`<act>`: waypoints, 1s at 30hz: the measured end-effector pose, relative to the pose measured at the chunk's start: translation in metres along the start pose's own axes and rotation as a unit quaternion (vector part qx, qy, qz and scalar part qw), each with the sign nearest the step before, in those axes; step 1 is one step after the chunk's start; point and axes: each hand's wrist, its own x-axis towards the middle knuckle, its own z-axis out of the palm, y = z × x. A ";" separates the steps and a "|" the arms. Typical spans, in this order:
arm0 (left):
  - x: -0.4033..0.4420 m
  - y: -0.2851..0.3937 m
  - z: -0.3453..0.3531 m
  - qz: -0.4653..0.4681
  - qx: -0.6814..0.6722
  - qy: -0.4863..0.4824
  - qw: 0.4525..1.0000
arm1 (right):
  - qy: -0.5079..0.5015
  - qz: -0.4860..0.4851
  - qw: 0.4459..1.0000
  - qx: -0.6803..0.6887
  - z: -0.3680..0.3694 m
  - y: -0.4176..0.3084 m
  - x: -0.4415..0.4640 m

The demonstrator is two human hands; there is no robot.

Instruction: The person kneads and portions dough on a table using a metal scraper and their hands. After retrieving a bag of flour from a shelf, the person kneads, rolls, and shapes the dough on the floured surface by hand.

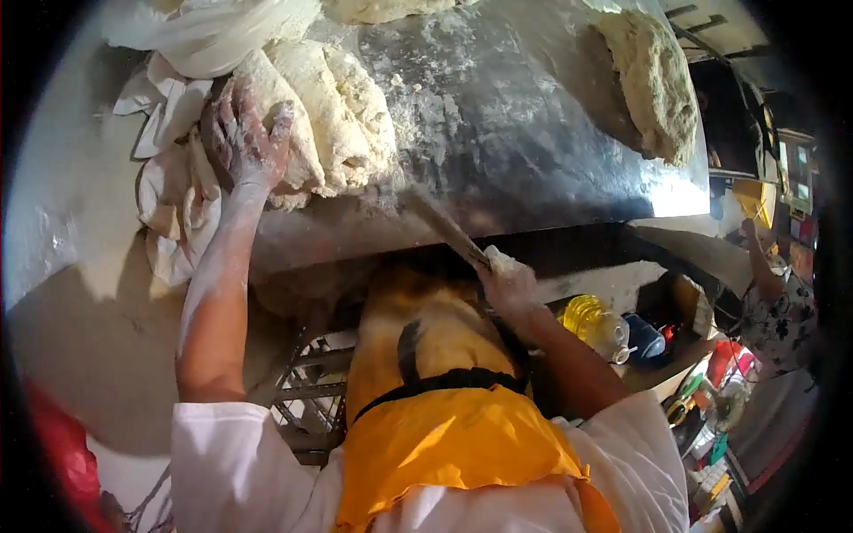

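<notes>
My left hand, coated in flour, rests with spread fingers on the left side of a large folded mass of dough. Gripped in my right hand, near the table's front edge, is a long flat blade. Its far end points toward the dough's lower right corner and looks apart from it; whether it is a knife or a scraper I cannot tell. A crumpled pale cloth lies left of the dough, beside my left wrist.
Another dough lump sits at the right end of the floury metal table. White sheeting and more dough are at the back. Below right stands a jug of yellow liquid. Another person is at far right.
</notes>
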 end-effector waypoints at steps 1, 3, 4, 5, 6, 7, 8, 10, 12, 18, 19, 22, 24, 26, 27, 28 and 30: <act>-0.002 -0.001 0.006 -0.003 -0.012 0.016 1.000 | -0.059 -0.076 0.989 -0.112 -0.018 0.002 -0.004; -0.002 0.008 0.002 -0.019 -0.012 0.006 1.000 | -0.123 -0.211 0.924 -0.295 -0.038 -0.001 0.003; -0.001 0.007 0.001 -0.030 -0.005 -0.002 1.000 | -0.124 -0.216 0.921 -0.299 -0.040 -0.001 0.014; -0.003 -0.001 0.007 -0.032 -0.015 -0.011 0.999 | -0.135 -0.246 0.894 -0.350 -0.039 -0.002 0.026; -0.002 -0.006 0.009 -0.035 -0.012 -0.011 0.999 | -0.148 -0.274 0.863 -0.399 -0.037 -0.003 0.037; -0.004 -0.010 0.010 -0.020 -0.021 -0.009 1.000 | -0.138 -0.253 0.870 -0.400 -0.034 -0.012 0.048; -0.007 -0.012 0.012 -0.006 -0.030 -0.008 0.999 | -0.147 -0.232 0.869 -0.411 -0.030 -0.020 0.066; -0.004 -0.007 0.005 -0.019 -0.029 -0.027 0.999 | -0.176 -0.162 0.882 -0.406 -0.030 -0.044 0.098; 0.001 -0.006 -0.005 -0.026 0.042 -0.099 0.994 | -0.063 -0.251 0.895 -0.364 -0.019 -0.025 0.107; -0.003 -0.014 -0.005 0.011 -0.008 -0.117 0.993 | -0.092 -0.299 0.878 -0.361 0.002 -0.036 0.070; -0.004 -0.022 0.002 0.025 0.012 -0.107 0.994 | -0.092 -0.301 0.878 -0.360 0.012 -0.047 0.084; 0.003 -0.016 0.000 0.006 0.028 -0.098 0.995 | -0.213 -0.203 0.872 -0.392 0.040 -0.085 0.116; 0.000 -0.009 -0.009 -0.027 0.017 -0.104 0.994 | -0.161 -0.279 0.943 -0.081 0.066 -0.092 0.109; 0.003 0.000 -0.017 -0.062 0.019 -0.150 0.987 | -0.202 -0.315 0.869 -0.325 0.076 -0.102 0.102; -0.003 -0.012 -0.005 -0.038 -0.007 -0.095 0.995 | -0.239 -0.274 0.876 -0.316 0.064 -0.120 0.104; -0.008 -0.017 -0.002 -0.015 -0.006 -0.082 0.996 | -0.275 -0.229 0.882 -0.306 0.047 -0.133 0.103; -0.014 -0.026 0.006 -0.005 -0.013 -0.076 0.997 | -0.154 -0.261 0.906 -0.295 0.021 -0.115 0.084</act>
